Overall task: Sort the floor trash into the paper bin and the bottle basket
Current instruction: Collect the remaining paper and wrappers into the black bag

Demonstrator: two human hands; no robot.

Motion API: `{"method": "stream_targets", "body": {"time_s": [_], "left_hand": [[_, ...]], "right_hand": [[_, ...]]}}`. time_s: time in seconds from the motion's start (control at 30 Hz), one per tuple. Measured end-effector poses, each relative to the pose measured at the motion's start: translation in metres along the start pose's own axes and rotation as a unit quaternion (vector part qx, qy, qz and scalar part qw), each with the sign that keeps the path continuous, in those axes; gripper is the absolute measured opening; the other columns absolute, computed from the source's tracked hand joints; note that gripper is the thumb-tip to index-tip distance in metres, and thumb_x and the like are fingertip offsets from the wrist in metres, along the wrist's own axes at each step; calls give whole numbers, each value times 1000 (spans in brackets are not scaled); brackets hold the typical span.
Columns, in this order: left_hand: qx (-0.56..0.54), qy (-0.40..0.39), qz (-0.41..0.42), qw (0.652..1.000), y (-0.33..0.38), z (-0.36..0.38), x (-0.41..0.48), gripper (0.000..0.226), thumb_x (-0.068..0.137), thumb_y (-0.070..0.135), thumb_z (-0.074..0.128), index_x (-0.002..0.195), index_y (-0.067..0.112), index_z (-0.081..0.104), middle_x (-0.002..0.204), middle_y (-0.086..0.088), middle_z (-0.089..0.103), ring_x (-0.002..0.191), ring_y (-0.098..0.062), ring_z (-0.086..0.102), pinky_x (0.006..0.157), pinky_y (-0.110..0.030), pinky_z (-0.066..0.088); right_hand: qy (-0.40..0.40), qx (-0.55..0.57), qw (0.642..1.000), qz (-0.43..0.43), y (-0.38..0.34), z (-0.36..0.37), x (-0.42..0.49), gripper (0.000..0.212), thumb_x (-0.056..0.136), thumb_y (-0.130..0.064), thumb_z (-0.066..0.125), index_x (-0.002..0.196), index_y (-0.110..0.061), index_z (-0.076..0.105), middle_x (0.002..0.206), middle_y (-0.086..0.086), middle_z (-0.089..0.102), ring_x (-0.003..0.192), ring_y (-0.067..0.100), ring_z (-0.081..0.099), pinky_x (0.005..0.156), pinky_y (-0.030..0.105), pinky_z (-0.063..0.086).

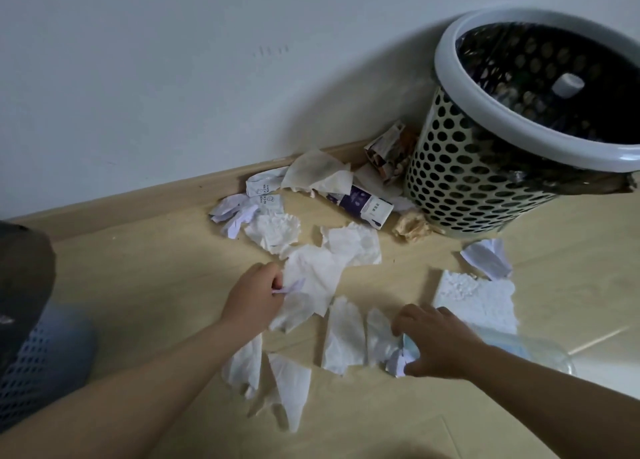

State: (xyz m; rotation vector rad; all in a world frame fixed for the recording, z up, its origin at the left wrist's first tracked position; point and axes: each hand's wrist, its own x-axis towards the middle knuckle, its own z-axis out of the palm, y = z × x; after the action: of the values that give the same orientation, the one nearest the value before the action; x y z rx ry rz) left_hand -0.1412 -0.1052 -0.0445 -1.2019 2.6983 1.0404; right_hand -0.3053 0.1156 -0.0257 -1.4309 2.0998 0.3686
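Several crumpled white tissues and paper scraps lie scattered on the wooden floor. My left hand pinches a small pale purple paper scrap at the edge of a tissue. My right hand closes over a crumpled white paper wad lower right. A clear plastic bottle lies just behind my right wrist, partly hidden. The perforated bin with a grey rim and black liner stands at the upper right; a bottle cap shows inside it.
A white mesh basket stands at the left edge, next to a dark object. A foam piece, a purple-and-white carton, a brown wad and wrappers lie near the bin. The wall and skirting run behind.
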Motion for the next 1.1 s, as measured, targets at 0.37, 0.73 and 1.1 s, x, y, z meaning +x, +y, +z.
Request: {"method": "stream_targets", "body": {"time_s": [0.37, 0.73, 1.1], "left_hand": [[-27, -133, -116, 984, 0, -26, 11, 29, 77, 1, 66, 83, 25, 52, 79, 5, 48, 60, -9, 47, 46, -19, 39], [-122, -90, -169, 974, -5, -52, 9, 29, 84, 44, 63, 90, 16, 60, 76, 5, 54, 59, -11, 46, 50, -24, 35], [-178, 23, -179, 967, -6, -57, 7, 11, 83, 12, 66, 80, 20, 60, 88, -1, 50, 70, -21, 54, 63, -24, 45]], "right_hand": [[-4, -67, 998, 5, 7, 3, 5, 22, 88, -16, 45, 109, -23, 46, 113, -5, 50, 115, 20, 50, 77, 25, 23], [-58, -37, 997, 23, 3, 6, 0, 33, 85, -35, 52, 117, -30, 47, 123, -8, 58, 116, 16, 54, 96, 29, 33], [63, -46, 997, -10, -12, 18, 4, 43, 53, -54, 80, 89, -34, 69, 84, -15, 70, 74, 4, 69, 60, 22, 49]]}}
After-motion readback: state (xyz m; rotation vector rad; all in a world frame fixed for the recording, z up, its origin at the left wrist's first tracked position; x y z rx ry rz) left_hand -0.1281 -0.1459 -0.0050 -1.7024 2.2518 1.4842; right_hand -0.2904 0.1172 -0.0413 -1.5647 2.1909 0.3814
